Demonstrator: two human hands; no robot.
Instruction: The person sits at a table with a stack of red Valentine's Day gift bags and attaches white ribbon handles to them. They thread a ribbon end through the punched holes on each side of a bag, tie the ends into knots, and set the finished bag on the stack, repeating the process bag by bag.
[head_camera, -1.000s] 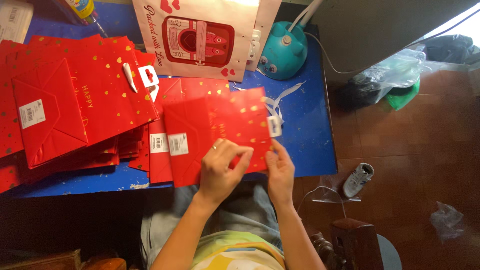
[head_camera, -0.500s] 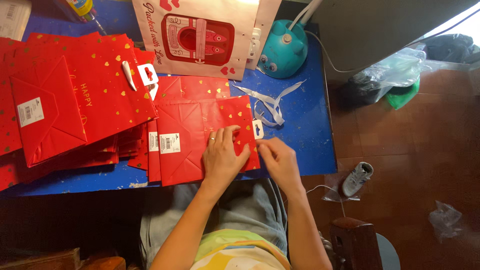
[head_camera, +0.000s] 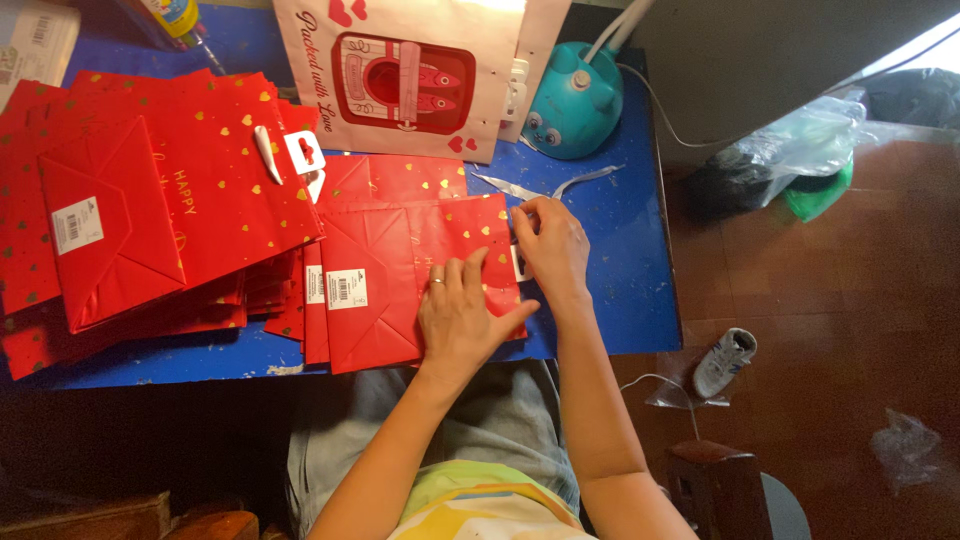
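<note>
A flat red paper gift bag (head_camera: 400, 270) with small gold hearts lies on the blue table (head_camera: 620, 290) in front of me. My left hand (head_camera: 462, 318) presses flat on the bag's lower right part, fingers spread, a ring on one finger. At the bag's right edge my right hand (head_camera: 550, 245) pinches a small white tag or handle end. More red bags lie under this one.
A big pile of red gift bags (head_camera: 150, 220) covers the table's left. A cream gift bag (head_camera: 405, 75) with a red picture and a teal round gadget (head_camera: 572, 100) stand at the back. White ribbon strips (head_camera: 560, 185) lie nearby. A shoe (head_camera: 725, 362) is on the floor.
The top red bag has slid left and been laid flat. My left hand moved from its edge onto its face, and my right hand shifted up to the bag's right edge.
</note>
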